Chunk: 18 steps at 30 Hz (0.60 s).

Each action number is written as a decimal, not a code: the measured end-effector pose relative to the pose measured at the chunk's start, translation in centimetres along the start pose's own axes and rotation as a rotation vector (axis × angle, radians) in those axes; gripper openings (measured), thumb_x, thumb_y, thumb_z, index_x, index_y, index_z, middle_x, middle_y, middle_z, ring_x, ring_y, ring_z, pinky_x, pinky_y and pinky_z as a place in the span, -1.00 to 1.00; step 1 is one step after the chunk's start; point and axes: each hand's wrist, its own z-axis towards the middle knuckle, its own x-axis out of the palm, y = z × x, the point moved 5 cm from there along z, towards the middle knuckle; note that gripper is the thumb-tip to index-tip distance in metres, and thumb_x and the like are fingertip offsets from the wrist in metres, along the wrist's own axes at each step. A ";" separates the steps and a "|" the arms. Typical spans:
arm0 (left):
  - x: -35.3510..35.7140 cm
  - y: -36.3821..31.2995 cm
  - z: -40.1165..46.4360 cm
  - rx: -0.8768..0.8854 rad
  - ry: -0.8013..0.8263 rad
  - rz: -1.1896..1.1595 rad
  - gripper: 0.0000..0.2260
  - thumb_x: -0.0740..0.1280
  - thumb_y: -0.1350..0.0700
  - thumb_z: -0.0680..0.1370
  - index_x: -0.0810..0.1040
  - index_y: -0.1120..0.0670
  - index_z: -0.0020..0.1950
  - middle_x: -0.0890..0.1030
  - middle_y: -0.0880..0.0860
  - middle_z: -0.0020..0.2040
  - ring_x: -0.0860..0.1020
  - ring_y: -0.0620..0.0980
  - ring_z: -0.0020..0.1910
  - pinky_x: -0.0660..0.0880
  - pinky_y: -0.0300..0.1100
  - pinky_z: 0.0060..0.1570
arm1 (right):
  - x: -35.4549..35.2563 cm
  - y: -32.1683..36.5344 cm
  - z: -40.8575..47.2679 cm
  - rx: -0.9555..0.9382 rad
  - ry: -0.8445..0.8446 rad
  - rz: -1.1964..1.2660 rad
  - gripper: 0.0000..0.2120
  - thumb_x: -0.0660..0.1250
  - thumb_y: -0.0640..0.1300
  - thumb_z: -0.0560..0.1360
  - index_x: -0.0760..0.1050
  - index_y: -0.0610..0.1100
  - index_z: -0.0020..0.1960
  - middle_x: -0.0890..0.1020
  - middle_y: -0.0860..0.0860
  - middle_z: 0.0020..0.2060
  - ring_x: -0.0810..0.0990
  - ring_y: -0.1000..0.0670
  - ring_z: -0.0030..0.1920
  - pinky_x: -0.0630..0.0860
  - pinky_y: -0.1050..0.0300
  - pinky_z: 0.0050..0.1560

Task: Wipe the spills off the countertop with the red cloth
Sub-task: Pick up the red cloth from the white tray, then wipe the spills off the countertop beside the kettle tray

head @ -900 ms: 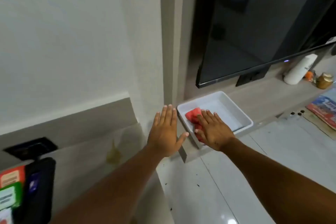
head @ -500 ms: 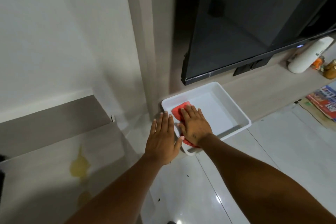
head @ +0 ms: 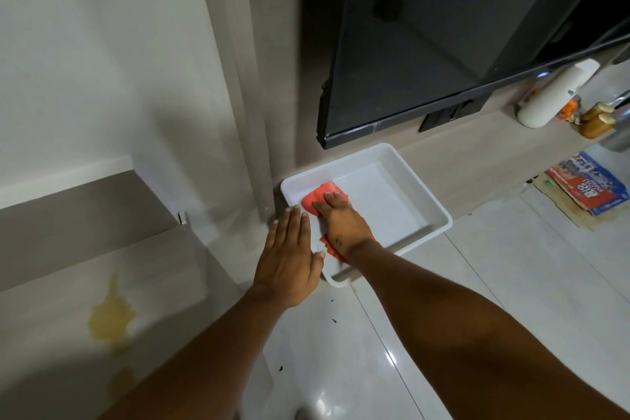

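Note:
The red cloth (head: 318,198) lies in the left end of a white rectangular tray (head: 422,187). My right hand (head: 341,220) rests flat on top of the cloth, fingers spread over it, hiding its middle. My left hand (head: 289,259) hovers open, fingers straight, just left of the tray's near corner and holds nothing. On the pale countertop (head: 51,300) at the lower left sits a yellow spill (head: 110,315), with a smaller yellow patch (head: 121,382) below it.
A large dark screen (head: 443,44) hangs over the tray. On the ledge at the right stand a white bottle (head: 555,94) and small jars (head: 598,118); a colourful packet (head: 588,182) lies below. A glossy white floor (head: 511,283) spreads around my arms.
The view has swung so the tray sits more central and the spill shows lower left. My right hand slid a little further onto the cloth; my left hand stays open beside the tray.

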 end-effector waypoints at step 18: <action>-13.0 6.8 -22.4 -0.011 -0.123 -0.012 -0.32 0.17 -0.07 0.66 -0.02 0.22 0.65 -0.04 0.23 0.67 -0.08 0.19 0.66 -0.14 0.10 0.62 | 0.0 20.0 -19.2 -0.159 -0.193 0.009 -0.03 0.49 -0.36 0.29 0.14 0.07 0.56 0.13 0.01 0.59 0.07 -0.06 0.57 0.23 -0.03 0.49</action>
